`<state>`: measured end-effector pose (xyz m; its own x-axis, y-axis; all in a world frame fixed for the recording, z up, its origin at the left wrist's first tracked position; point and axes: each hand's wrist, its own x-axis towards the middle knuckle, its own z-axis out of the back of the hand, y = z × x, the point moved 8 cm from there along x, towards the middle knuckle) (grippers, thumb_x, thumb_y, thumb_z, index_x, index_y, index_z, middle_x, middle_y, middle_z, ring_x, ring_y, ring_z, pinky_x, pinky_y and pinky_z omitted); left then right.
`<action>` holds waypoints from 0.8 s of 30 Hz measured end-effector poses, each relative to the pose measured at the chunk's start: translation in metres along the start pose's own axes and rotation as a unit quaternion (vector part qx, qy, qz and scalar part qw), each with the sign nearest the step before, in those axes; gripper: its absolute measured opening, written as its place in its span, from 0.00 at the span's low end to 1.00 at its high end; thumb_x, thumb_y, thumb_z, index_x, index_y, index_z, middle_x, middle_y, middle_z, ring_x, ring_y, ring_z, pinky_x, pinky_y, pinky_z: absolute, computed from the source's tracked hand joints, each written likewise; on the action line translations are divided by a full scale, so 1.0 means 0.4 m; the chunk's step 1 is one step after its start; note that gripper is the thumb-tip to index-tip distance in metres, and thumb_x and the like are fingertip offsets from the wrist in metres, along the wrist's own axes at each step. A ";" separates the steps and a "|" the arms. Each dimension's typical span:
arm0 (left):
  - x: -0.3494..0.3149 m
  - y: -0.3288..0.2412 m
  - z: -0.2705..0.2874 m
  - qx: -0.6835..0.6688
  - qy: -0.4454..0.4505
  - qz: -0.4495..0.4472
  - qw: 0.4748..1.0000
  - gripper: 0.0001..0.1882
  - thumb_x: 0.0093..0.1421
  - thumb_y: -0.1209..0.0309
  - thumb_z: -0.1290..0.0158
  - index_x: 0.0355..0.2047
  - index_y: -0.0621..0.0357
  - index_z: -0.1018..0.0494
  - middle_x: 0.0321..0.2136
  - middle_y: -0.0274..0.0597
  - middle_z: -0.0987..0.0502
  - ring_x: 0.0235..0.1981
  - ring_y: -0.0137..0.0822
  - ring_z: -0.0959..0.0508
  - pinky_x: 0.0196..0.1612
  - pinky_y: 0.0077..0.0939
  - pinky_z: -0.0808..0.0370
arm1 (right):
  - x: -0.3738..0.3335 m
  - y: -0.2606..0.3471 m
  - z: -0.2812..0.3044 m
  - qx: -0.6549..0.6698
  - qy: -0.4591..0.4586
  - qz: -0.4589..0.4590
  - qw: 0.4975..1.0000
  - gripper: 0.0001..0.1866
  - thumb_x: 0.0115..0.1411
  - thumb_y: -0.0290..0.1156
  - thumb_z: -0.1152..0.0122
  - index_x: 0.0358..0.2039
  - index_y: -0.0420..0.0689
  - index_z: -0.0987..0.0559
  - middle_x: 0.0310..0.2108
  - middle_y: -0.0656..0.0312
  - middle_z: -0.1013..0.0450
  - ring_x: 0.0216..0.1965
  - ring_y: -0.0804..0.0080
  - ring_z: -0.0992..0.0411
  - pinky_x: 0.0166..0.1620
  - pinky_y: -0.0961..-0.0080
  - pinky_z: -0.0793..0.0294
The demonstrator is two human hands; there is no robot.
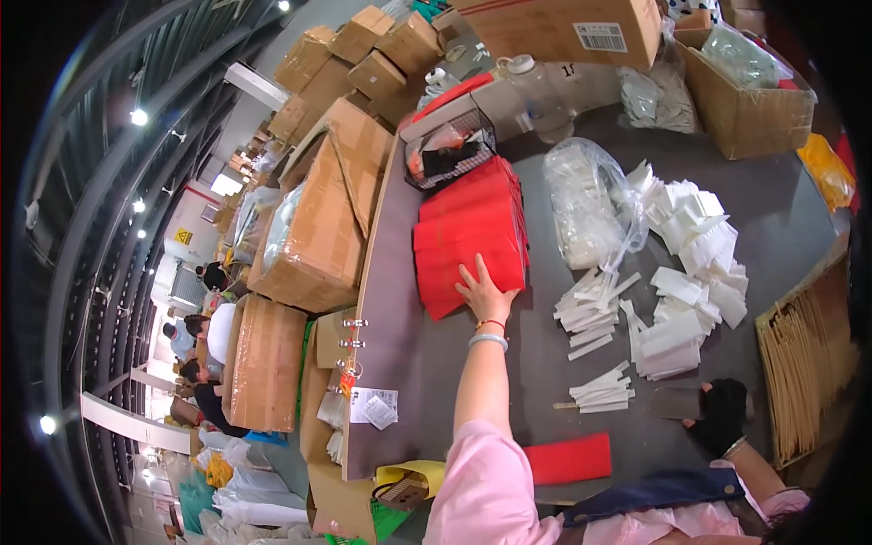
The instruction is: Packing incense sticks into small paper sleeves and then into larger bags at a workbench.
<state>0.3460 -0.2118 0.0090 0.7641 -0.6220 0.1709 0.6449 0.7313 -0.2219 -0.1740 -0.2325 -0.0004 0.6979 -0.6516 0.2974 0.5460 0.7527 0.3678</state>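
My left hand rests with spread fingers on the near end of a stack of red folded envelopes or sleeves, fanned across the grey table. A bracelet and a pale bangle circle that wrist. My right hand, in a black fingerless glove, is low over the table at the right. Its fingers look closed around a thin greyish piece, too blurred to name. One flat red piece lies close to my body. Between my hands are loose bundles of white paper strips and a small fanned bundle.
Beyond the strips lie a clear plastic bag, a wire basket and a clear bottle. A carton of brown sticks or card edges stands at right. Large cartons line the left side; people sit farther off.
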 end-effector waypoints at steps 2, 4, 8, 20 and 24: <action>-0.056 -0.123 -0.018 -0.011 0.050 -0.010 0.999 0.60 0.39 0.58 0.28 0.68 0.45 0.53 0.66 0.61 0.52 0.65 0.59 0.46 0.61 0.63 0.45 | -0.040 -0.030 0.034 -0.024 -0.015 -0.010 1.000 0.41 0.28 0.42 0.27 0.46 0.42 0.30 0.41 0.51 0.32 0.45 0.48 0.35 0.50 0.52 0.38; -0.182 -0.175 -0.018 0.016 0.053 -0.201 0.978 0.43 0.44 0.62 0.31 0.60 0.52 0.37 0.58 0.54 0.35 0.58 0.53 0.33 0.57 0.53 0.35 | -0.039 -0.066 -0.019 -0.027 0.069 -0.015 0.997 0.41 0.28 0.41 0.27 0.47 0.42 0.30 0.41 0.50 0.32 0.46 0.49 0.34 0.52 0.52 0.38; -0.517 -0.220 0.068 -0.210 0.216 -0.212 0.930 0.17 0.48 0.64 0.36 0.38 0.55 0.24 0.35 0.45 0.23 0.40 0.47 0.24 0.44 0.42 0.28 | 0.010 -0.049 0.035 0.035 0.066 0.008 0.997 0.38 0.31 0.37 0.25 0.46 0.43 0.28 0.42 0.53 0.31 0.46 0.52 0.33 0.53 0.56 0.37; -0.847 -0.183 0.018 -0.114 0.155 -0.030 0.981 0.47 0.44 0.50 0.33 0.59 0.60 0.39 0.62 0.54 0.42 0.65 0.55 0.47 0.65 0.61 0.59 | 0.016 0.097 0.070 0.054 0.151 0.025 0.987 0.32 0.36 0.42 0.27 0.43 0.46 0.24 0.40 0.58 0.29 0.44 0.57 0.31 0.49 0.61 0.36; -0.855 -0.170 0.004 -0.176 0.169 -0.043 0.969 0.51 0.44 0.47 0.34 0.62 0.61 0.42 0.64 0.55 0.45 0.66 0.57 0.51 0.65 0.63 0.62 | 0.019 0.117 0.054 0.048 0.194 0.043 0.979 0.30 0.37 0.43 0.28 0.43 0.45 0.24 0.41 0.58 0.29 0.44 0.57 0.31 0.50 0.60 0.36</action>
<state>0.0406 -0.0483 -0.0328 0.6214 -0.7761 -0.1078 0.6164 0.5692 -0.5441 -0.1531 -0.2042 0.0380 0.8731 -0.4872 -0.0184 0.4439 0.7788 0.4433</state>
